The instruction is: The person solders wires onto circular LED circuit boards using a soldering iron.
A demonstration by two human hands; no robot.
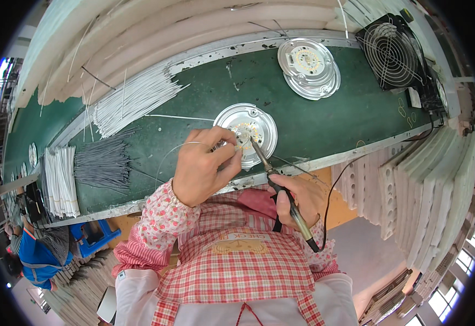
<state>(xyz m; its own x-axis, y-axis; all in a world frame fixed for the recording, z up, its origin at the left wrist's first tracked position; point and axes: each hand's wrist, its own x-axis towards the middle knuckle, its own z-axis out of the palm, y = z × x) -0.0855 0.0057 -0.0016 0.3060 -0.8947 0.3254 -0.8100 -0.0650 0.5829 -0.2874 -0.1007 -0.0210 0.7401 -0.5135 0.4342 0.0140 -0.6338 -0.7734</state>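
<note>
Soldering iron point(302, 224) clamped in fingers of right hand point(301, 196), long axis slanting up-left, tip at metal plate point(263, 124) on counter point(357, 111); left hand point(200, 165) nearer, over plate's left side, finger closure unclear.

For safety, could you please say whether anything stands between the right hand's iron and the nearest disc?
Nothing visible does: the iron in the right hand reaches over the disc, with the left hand left of its tip.
</note>
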